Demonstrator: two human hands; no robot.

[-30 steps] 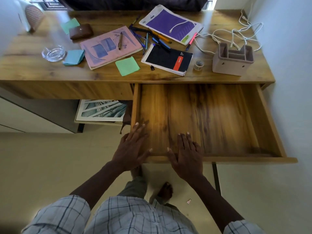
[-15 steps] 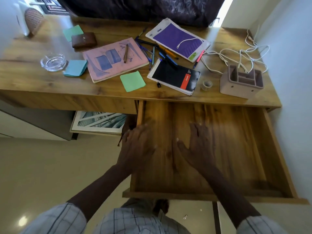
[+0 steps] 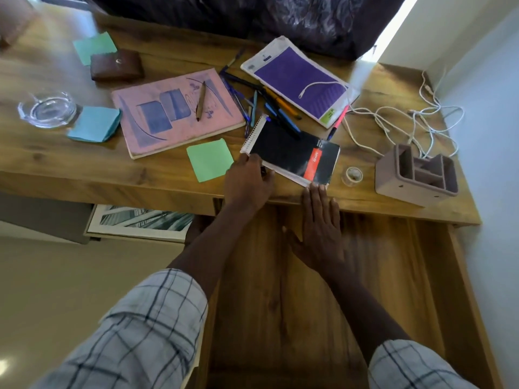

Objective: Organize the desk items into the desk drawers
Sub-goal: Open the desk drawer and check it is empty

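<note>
The open wooden drawer (image 3: 393,276) lies below the desk edge with nothing in it. A black spiral notebook (image 3: 289,155) with a red stripe lies on the desk just above the drawer. My left hand (image 3: 247,183) rests curled at the notebook's near left corner, its fingertips hidden. My right hand (image 3: 320,234) is flat with fingers apart, and its fingertips touch the notebook's near right corner. Further back lie a pink book (image 3: 174,113) with a pencil (image 3: 200,101) on it, several pens (image 3: 269,108) and a purple package (image 3: 297,80).
A green sticky pad (image 3: 210,160) lies left of the notebook; a tape roll (image 3: 353,174) and a grey organizer (image 3: 418,175) stand to its right. White cables (image 3: 393,122), a blue pad (image 3: 95,123), a glass ashtray (image 3: 46,108) and a brown wallet (image 3: 116,64) share the desk.
Both hands have left the drawer's front edge and reached forward over the drawer to the black notebook. The view has moved closer to the desk.
</note>
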